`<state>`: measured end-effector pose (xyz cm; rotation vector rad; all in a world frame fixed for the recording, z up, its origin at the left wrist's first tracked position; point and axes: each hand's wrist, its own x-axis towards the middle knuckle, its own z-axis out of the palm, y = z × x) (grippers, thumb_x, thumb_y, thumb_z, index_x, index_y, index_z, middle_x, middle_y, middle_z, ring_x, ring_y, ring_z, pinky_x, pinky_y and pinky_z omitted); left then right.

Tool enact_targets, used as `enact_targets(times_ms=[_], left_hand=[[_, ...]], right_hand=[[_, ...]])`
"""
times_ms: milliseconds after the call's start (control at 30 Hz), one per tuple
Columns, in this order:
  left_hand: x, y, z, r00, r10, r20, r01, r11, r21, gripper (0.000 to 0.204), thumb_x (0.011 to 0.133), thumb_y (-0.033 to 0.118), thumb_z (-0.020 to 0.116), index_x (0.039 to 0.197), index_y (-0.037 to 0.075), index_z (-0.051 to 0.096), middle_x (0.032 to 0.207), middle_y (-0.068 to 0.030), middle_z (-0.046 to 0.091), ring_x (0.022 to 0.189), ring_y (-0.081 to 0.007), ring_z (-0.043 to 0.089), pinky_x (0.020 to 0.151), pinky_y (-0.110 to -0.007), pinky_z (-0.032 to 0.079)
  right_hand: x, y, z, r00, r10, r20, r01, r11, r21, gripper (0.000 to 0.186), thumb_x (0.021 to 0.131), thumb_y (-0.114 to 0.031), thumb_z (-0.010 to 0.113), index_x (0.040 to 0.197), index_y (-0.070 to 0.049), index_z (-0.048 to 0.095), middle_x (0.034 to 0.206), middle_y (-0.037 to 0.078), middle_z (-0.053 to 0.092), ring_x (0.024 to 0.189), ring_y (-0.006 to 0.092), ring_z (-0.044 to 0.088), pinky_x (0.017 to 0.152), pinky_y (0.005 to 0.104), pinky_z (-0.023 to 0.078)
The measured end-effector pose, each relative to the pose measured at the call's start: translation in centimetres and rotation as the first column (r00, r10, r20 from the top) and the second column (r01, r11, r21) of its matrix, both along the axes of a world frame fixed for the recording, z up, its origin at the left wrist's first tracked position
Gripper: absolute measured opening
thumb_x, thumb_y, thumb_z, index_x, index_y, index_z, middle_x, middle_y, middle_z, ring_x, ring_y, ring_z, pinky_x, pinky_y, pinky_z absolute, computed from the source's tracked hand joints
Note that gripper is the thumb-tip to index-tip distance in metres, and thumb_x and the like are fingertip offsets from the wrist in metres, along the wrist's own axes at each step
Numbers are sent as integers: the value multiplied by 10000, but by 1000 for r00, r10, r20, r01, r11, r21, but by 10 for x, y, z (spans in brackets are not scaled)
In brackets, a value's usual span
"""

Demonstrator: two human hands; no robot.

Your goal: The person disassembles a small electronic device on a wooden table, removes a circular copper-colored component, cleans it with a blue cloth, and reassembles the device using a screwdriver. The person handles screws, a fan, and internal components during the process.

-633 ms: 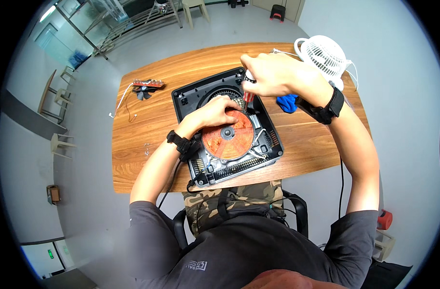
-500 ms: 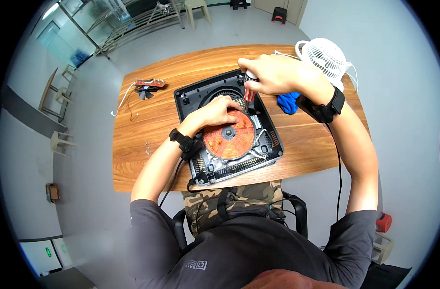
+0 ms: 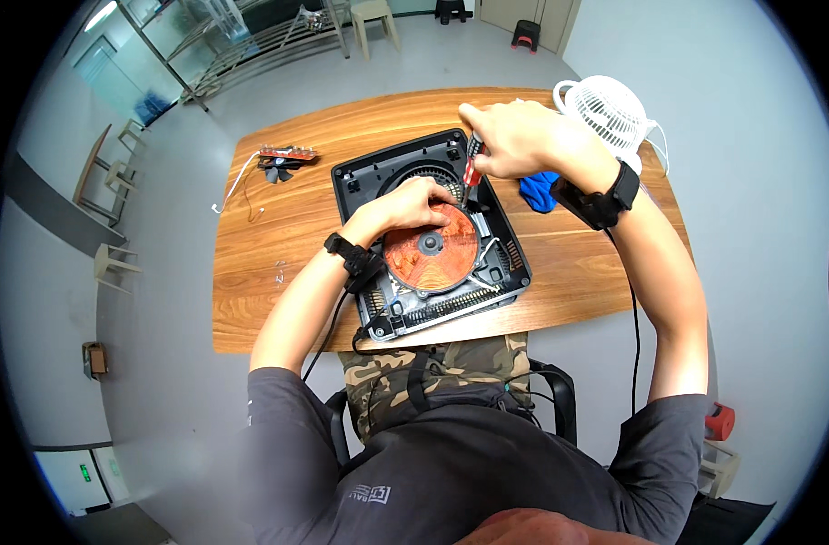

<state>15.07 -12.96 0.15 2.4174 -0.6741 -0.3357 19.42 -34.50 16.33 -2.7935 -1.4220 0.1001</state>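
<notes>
this looked like a plain indoor workroom, more workshop than home. on the wooden table [image 3: 578, 263] sat an opened black appliance [image 3: 451, 304] with a copper-coloured coil [image 3: 431, 271] bared and, at the table's left end, a loose circuit board [image 3: 287, 153]; a screwdriver [image 3: 471, 173] was held above the table. beyond it stood a slatted metal rack [image 3: 260, 56] and a beige stool [image 3: 372, 12]. a smooth grey floor [image 3: 178, 300] ran around the table, and a pale wall [image 3: 750, 163] rose to its right.
</notes>
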Motion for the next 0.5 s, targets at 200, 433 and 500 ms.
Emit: enact_targets(times_ms=[200, 433, 500], left_hand=[[-1, -1, 4, 1000, -9, 1, 9, 1000, 21, 450, 826, 263, 814, 1222, 69, 726, 1141, -164, 685, 1096, -312, 639, 994, -397, 500], [-1, 0, 4, 999, 22, -39, -21, 1000, 6, 451, 822, 265, 812, 1217, 66, 727, 1141, -175, 683, 1074, -324, 650, 982, -398, 506], [0, 0, 3, 999, 17, -47, -17, 1000, 0, 454, 819, 268, 813, 1215, 65, 728, 1137, -178, 682, 1073, -326, 649, 979, -401, 507]], right_hand=[[-12, 7, 3, 999, -24, 41, 26, 999, -41, 479, 964, -448, 606, 866, 15, 683, 790, 227, 709, 824, 413, 705, 785, 503, 558], [-22, 16, 1, 981, -176, 88, 180, 982, -50, 471, 964, -444, 598, 1041, 19, 643, 854, 226, 714, 857, 426, 697, 819, 494, 556], [-18, 12, 1, 996, -88, 21, 88, 996, 13, 463, 949, -394, 626, 1162, 15, 579, 929, 227, 703, 905, 439, 680, 850, 507, 542]])
